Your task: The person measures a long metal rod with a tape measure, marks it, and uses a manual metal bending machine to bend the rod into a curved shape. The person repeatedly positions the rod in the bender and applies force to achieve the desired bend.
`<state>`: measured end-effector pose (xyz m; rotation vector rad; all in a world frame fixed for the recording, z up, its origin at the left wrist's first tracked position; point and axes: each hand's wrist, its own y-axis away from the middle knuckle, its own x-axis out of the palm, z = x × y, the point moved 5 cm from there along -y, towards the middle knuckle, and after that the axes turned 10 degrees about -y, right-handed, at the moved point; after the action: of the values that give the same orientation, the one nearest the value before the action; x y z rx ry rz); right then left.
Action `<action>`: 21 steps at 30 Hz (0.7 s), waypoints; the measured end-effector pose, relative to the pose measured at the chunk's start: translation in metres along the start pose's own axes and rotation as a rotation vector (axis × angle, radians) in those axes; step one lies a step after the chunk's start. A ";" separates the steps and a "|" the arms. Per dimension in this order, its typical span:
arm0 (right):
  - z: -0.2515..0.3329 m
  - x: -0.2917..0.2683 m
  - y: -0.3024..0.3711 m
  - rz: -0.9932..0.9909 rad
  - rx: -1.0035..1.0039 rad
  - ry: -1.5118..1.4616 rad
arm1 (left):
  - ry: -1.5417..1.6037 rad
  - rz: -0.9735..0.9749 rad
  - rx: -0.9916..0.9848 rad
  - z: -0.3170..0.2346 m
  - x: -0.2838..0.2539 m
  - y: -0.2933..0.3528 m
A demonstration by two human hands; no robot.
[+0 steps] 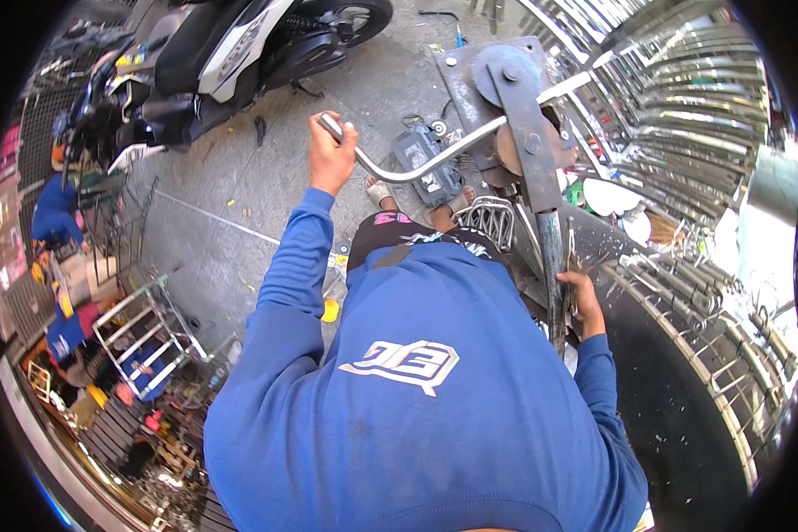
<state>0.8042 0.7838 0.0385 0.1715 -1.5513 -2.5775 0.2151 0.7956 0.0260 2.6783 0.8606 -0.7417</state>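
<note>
My left hand is closed around the free end of a bent, shiny metal tube. From there the tube curves and runs right into a tube bender, passing between its round dies and under a flat steel arm. A long round lever extends from that arm toward me. My right hand is at the lever's right side, its fingers curled against it; part of the grip is hidden. Below the tube, a dark grey case lies on the floor near my feet.
A motorcycle stands at the upper left. Many bent metal tubes are racked at the upper right, and a dark round surface fills the lower right. A metal ladder-like frame stands left, near people in blue.
</note>
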 end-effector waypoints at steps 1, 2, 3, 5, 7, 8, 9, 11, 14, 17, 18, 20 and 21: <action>0.000 0.000 0.000 -0.002 0.008 0.013 | 0.021 0.014 -0.021 -0.004 -0.001 0.006; 0.002 0.001 0.001 0.001 -0.020 0.021 | 0.045 0.001 0.000 -0.011 -0.005 0.008; 0.003 0.000 0.001 -0.044 0.000 0.108 | 0.072 -0.012 0.010 -0.015 -0.004 0.012; 0.006 0.002 0.005 -0.088 0.044 0.075 | 0.253 0.063 -0.024 -0.014 0.005 0.018; 0.016 0.003 0.012 -0.122 0.010 0.141 | 0.443 0.119 -0.182 0.005 0.015 0.023; 0.020 0.002 0.016 -0.139 0.022 0.160 | 0.573 0.157 -0.190 0.014 0.019 0.024; 0.023 -0.003 0.020 -0.214 0.060 0.212 | 0.592 0.173 -0.203 0.025 0.021 0.025; 0.025 -0.009 0.023 -0.215 0.060 0.165 | 0.485 0.147 -0.198 0.051 0.006 0.030; 0.024 -0.022 0.011 -0.143 -0.130 0.190 | 0.318 -0.083 -0.503 0.106 -0.109 0.046; 0.006 -0.040 -0.018 -0.136 -0.214 0.283 | 0.270 -0.223 -0.665 0.133 -0.263 0.073; 0.000 -0.045 -0.031 -0.144 -0.157 0.258 | 0.274 -0.199 -0.582 0.133 -0.292 0.080; 0.004 -0.045 -0.052 -0.019 -0.202 0.329 | 0.248 -0.220 -0.531 0.132 -0.330 0.079; 0.012 -0.051 -0.057 -0.129 -0.214 0.472 | 0.213 -0.248 -0.480 0.127 -0.338 0.076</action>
<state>0.8491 0.8291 -0.0051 0.8116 -1.1211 -2.5184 -0.0259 0.5271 0.1030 2.2671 1.2571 -0.2462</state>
